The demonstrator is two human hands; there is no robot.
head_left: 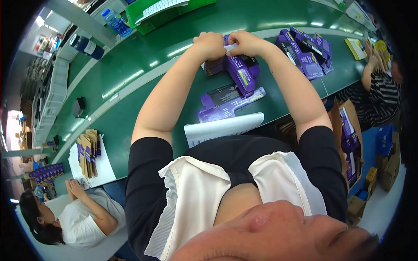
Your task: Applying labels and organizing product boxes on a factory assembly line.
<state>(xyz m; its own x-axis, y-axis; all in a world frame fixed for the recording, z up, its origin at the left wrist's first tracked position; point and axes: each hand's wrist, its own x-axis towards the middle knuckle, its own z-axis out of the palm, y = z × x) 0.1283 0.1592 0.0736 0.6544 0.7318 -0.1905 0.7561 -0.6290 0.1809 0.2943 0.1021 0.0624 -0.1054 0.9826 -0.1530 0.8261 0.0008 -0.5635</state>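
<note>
My left hand (210, 46) is closed at the far end of a purple cardboard box (242, 75), its fingers curled out of sight. Close beside it, my right hand (246, 44) has thumb and fingers pinched on a small white slip (230, 47) over the box's end. Whether the left fingers also touch the slip cannot be made out. Other purple and black box parts lie under and around the held box. Nearer me, a partly unfolded purple box (222, 108) rests on the green table. A white printed sheet (224, 127) lies at the table's near edge.
Purple boxes (307, 51) are heaped right of my right forearm. At the back stand a green bin (150, 27), a water bottle (116, 22) and a dark flask (87, 47). Brown cartons (89, 150) lie left. People sit at both sides; an open carton (355, 115) stands right.
</note>
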